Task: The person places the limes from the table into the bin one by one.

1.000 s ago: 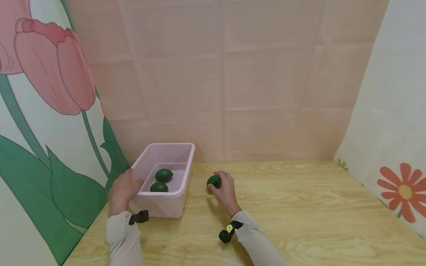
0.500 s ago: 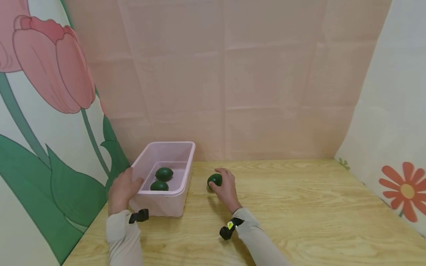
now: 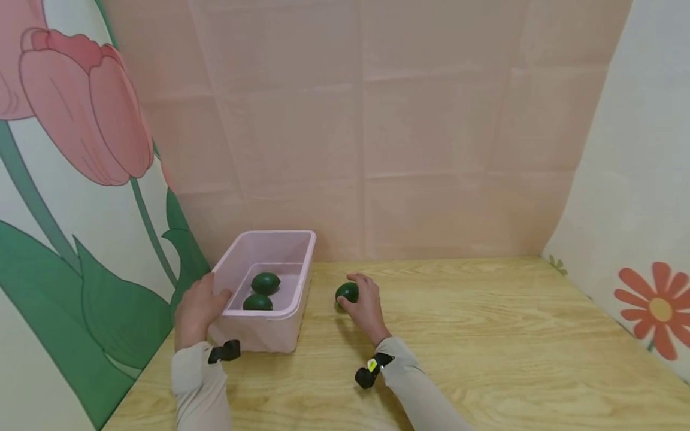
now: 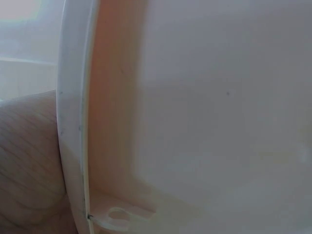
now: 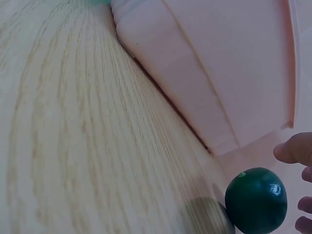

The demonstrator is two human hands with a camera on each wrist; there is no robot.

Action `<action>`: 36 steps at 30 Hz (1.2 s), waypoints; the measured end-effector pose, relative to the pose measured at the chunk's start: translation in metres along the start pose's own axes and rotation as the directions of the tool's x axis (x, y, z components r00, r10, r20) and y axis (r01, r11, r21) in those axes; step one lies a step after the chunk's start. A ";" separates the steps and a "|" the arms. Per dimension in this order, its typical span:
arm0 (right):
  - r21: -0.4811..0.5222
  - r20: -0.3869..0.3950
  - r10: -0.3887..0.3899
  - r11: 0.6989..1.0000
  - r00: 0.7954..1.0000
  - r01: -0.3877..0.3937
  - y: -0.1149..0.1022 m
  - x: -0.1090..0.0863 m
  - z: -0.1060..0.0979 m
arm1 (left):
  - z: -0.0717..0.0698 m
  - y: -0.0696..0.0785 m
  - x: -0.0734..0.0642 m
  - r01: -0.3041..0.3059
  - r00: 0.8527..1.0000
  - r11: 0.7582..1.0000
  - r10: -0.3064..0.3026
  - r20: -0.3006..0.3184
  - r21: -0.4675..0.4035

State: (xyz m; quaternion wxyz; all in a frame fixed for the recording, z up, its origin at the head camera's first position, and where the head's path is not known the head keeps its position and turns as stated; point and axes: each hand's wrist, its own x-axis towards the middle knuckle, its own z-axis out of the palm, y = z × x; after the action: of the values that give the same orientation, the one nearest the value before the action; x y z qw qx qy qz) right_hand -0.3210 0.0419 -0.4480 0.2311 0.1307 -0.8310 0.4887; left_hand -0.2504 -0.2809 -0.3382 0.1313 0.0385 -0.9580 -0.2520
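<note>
A pale pink plastic tub (image 3: 253,332) stands on the left of the table. Two dark green limes (image 3: 266,283) lie inside it. My left hand (image 3: 199,308) holds the tub's near left corner, thumb over the rim; the left wrist view shows part of the hand behind the rim (image 4: 75,122). To the right of the tub, a third lime (image 3: 347,293) rests on the wooden surface. Around and above it is my right hand (image 3: 366,305). From the right wrist, the thumb and fingertips (image 5: 295,148) appear spread and apart from that lime (image 5: 256,201).
The wood-grain table (image 3: 474,347) extends to the right of the right hand. A pinkish sheet (image 3: 431,131) hangs behind it. Printed flower panels stand at the left (image 3: 86,120) and right (image 3: 654,308).
</note>
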 end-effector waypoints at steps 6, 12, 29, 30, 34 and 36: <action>0.019 0.009 0.021 1.000 1.000 -0.021 0.002 0.001 0.002 | 0.000 0.000 -0.001 0.003 1.000 1.000 -0.003 -0.004 -0.007; 0.010 0.007 0.017 1.000 1.000 -0.017 0.006 0.002 0.006 | 0.001 0.000 -0.002 0.003 1.000 1.000 -0.003 -0.009 -0.005; 0.035 0.039 0.060 0.998 0.997 -0.061 0.016 0.002 0.011 | 0.000 0.003 -0.002 0.003 1.000 1.000 -0.003 -0.010 0.008; 0.039 0.041 0.061 0.997 0.997 -0.063 0.016 0.002 0.011 | 0.000 0.003 -0.002 0.002 1.000 1.000 -0.001 -0.012 0.011; 0.049 0.042 0.061 0.997 0.997 -0.063 0.017 0.002 0.012 | 0.000 0.002 -0.003 0.000 1.000 1.000 0.000 -0.019 0.014; 0.050 0.038 0.056 0.997 0.998 -0.058 0.019 0.002 0.013 | -0.001 0.002 -0.002 -0.001 1.000 1.000 0.001 -0.022 0.013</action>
State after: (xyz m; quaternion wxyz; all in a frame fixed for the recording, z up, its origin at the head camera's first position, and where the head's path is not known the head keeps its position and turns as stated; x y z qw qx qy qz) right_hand -0.3349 0.0395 -0.4666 0.1983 0.1216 -0.8258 0.5137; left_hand -0.2478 -0.2790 -0.3370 0.1419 0.0416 -0.9582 -0.2450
